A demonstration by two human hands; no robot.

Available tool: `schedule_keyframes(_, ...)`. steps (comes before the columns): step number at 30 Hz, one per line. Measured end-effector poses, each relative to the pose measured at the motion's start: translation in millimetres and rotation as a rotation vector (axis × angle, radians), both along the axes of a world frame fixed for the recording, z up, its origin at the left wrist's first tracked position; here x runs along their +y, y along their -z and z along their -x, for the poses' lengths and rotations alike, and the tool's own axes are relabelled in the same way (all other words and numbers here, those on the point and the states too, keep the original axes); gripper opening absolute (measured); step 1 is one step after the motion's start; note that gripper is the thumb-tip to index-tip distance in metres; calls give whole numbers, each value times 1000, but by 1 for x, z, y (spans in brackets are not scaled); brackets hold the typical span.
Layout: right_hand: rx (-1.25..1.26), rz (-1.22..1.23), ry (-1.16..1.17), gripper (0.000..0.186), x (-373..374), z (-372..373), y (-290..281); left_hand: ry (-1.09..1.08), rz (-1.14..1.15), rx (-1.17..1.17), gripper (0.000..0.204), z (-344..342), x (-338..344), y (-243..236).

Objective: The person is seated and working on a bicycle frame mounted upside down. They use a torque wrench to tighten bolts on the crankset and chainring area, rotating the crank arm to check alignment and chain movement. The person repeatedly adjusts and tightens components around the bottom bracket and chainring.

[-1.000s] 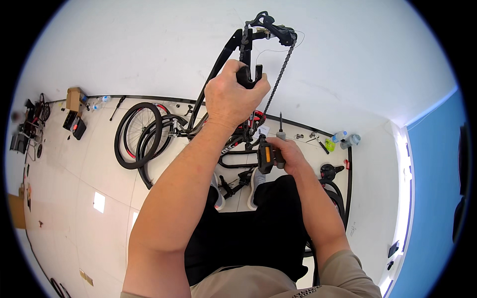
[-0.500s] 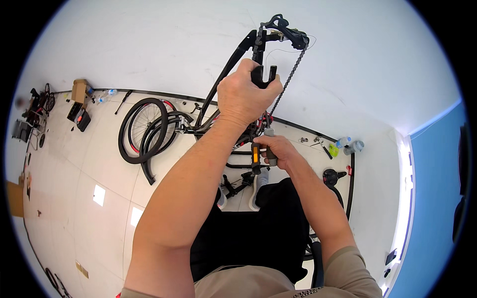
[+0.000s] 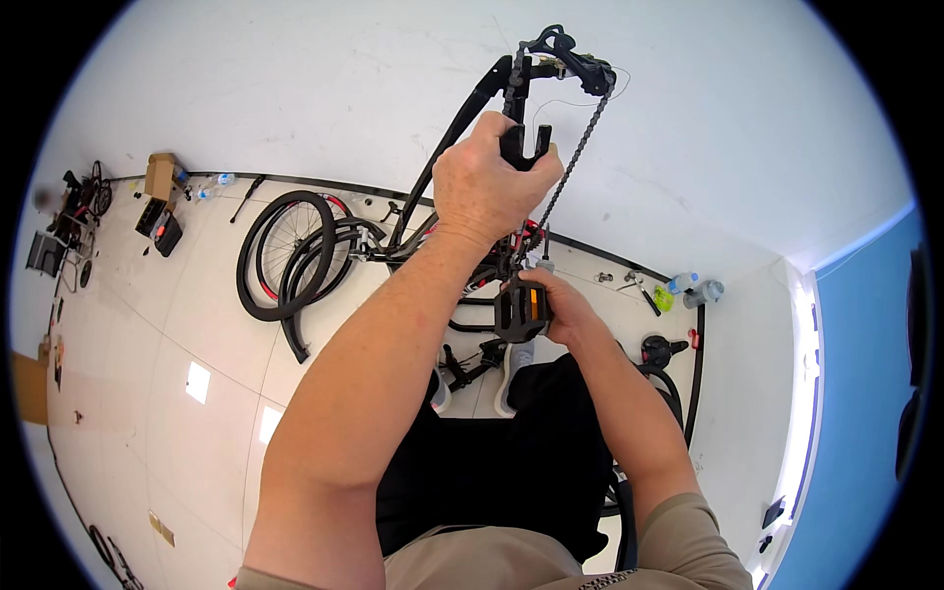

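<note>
My left hand (image 3: 489, 187) is closed round a black bar of the bicycle frame (image 3: 430, 169), next to a dark forked end (image 3: 524, 149). My right hand (image 3: 562, 307) is closed on a grey handle (image 3: 545, 265), seen only in part. A black pedal (image 3: 521, 313) with an orange reflector hides some of its fingers; whether they touch the pedal I cannot tell. The chain (image 3: 582, 146) runs down from the rear derailleur (image 3: 584, 71) at the frame's top, past my left hand, toward the red-edged chainring (image 3: 534, 236).
Loose tyres and a wheel (image 3: 285, 258) lie left of the frame. A saddle (image 3: 661, 349), a hammer (image 3: 648, 296) and plastic bottles (image 3: 702, 293) are at the right. An opened cardboard box (image 3: 161, 179) stands at the far left. The white wall (image 3: 708, 147) rises behind the frame.
The pedal has turned from its narrow edge to its broad face, covering more of the grey handle and my right fingers. My left hand keeps its hold.
</note>
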State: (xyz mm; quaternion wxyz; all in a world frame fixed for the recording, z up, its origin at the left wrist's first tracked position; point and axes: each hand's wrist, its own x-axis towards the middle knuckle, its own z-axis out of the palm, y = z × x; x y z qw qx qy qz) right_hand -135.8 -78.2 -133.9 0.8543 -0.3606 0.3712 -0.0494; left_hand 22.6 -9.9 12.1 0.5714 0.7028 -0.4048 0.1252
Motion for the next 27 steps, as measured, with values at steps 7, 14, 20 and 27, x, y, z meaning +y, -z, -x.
schedule_keyframes(7,114,115,60,18,-17,12,-14,0,-44,56,38,2,2,-2)
schedule_keyframes(14,322,441,158,17,-36,35,-28,13,15,31,33,2,0,-1)
schedule_keyframes(20,268,439,205,16,-41,46,-13,22,-15,87,35,4,1,-3)
schedule_keyframes(27,269,450,225,15,-39,42,-12,5,-10,48,36,1,1,0)
